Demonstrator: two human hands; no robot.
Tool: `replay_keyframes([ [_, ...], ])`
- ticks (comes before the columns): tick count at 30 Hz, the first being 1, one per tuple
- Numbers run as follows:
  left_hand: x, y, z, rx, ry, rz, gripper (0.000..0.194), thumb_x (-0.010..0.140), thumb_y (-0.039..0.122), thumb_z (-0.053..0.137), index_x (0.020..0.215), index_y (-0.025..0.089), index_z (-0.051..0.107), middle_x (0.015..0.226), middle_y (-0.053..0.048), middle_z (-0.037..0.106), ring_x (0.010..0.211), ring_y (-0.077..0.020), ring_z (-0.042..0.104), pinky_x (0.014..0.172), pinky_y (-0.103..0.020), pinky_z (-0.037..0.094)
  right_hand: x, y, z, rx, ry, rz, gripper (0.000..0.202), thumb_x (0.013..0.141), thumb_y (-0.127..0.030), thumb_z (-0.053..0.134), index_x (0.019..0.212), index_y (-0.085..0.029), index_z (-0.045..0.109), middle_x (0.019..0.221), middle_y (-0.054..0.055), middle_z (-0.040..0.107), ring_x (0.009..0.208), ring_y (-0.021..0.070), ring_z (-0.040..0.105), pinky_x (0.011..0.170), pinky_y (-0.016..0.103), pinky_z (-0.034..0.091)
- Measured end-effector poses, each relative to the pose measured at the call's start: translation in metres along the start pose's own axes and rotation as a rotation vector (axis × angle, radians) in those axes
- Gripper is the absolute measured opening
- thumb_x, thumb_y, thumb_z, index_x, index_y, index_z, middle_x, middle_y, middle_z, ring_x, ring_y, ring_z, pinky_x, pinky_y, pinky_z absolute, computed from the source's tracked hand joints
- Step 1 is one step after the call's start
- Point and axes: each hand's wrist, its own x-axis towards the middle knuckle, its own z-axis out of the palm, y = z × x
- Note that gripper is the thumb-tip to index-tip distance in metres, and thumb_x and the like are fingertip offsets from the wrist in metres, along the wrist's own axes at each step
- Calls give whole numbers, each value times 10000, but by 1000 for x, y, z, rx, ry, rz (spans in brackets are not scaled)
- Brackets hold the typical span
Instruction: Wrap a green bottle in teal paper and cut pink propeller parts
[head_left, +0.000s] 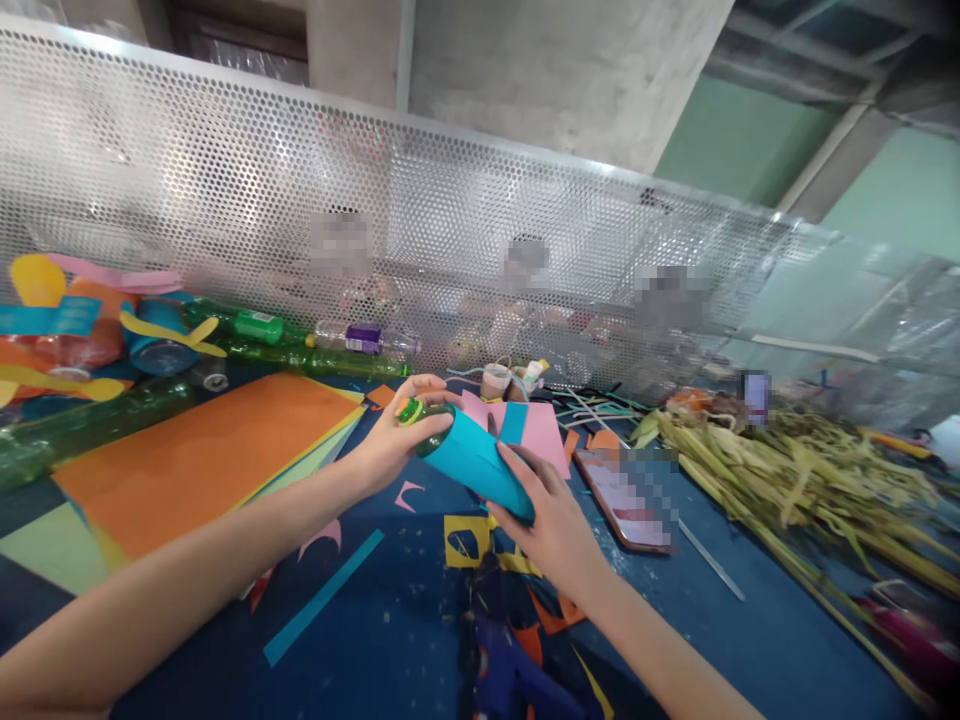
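Observation:
A green plastic bottle point(433, 428) wrapped in blue paper point(480, 463) is held tilted above the table, its green cap toward the upper left. My left hand point(401, 432) grips the neck end, fingers curled over the top. Around the lower, paper-covered end, my right hand point(547, 510) is closed. Pink paper point(547, 432) with a blue strip across it lies just behind the bottle. Beneath the hands are a yellow paper piece with a cut-out point(466, 541) and a dark blue glue gun point(510, 665).
Orange sheets point(217, 460) and green bottles point(97, 425) lie at left, near paper-decorated bottles. A phone point(626, 505) and dried husks point(795, 490) are at right. A perforated metal panel point(450, 220) stands behind the table. A blue strip point(324, 598) lies in front.

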Motion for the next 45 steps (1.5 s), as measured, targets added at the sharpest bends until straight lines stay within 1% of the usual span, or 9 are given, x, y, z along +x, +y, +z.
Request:
replay_keyframes([
  [4,8,-5,-13,191,24,29,347,743,271,652,1071,240,542,1016,-45,626,900,-201,584,746,-294,449,1,5,-1,-131,37,-53,534,848,-318,508,1347,-364,325,1320,81,394,1158,288,442,919,472,427],
  [10,18,-2,-30,564,-88,104,169,748,293,617,879,214,688,972,-51,654,984,-241,553,883,-322,389,3,12,-4,-284,-14,-119,505,853,-274,499,1323,-402,368,1333,71,385,1113,303,458,895,494,421],
  [13,17,2,-30,557,-185,29,230,732,301,626,949,244,675,1033,-35,642,1024,-254,539,871,-322,398,4,12,-8,-328,-20,-143,503,850,-265,505,1310,-423,378,1332,60,390,1102,311,455,873,502,427],
  [17,16,3,-31,643,-173,-30,438,568,236,757,994,275,662,1047,-15,647,997,-262,558,845,-317,414,6,10,-12,-396,-31,-179,531,831,-213,535,1286,-448,395,1311,66,408,1084,325,458,826,507,445],
  [20,19,0,-38,724,-198,-66,439,582,253,751,1011,282,663,1021,-18,660,991,-264,565,821,-315,427,7,10,-13,-392,-35,-217,545,827,-179,536,1275,-459,401,1312,59,414,1096,329,458,833,514,439],
  [25,26,-4,-49,652,-171,-88,428,593,262,745,1015,269,671,1027,-37,659,979,-261,569,767,-300,458,5,20,-14,-262,68,-173,442,842,-283,533,1270,-350,440,1329,63,415,1159,297,439,920,498,413],
  [29,27,-3,-52,493,-146,-210,401,652,310,703,1047,258,653,1023,-67,641,937,-259,587,682,-299,496,5,28,-17,-190,160,-108,439,827,-333,551,1254,-322,447,1354,67,386,1173,288,444,932,488,418],
  [35,28,-5,-58,368,-149,-310,424,676,326,692,1088,256,623,1040,-91,615,888,-246,610,649,-301,518,6,25,-17,-42,152,-69,459,817,-335,572,1244,-279,412,1298,85,452,1175,260,454,955,455,413],
  [45,26,-12,-61,296,-105,-452,434,645,411,708,1041,243,647,1090,-102,599,987,-279,552,658,-328,533,7,21,-9,447,129,217,512,728,-358,667,1127,-243,367,1274,117,439,1020,229,561,814,384,527],
])
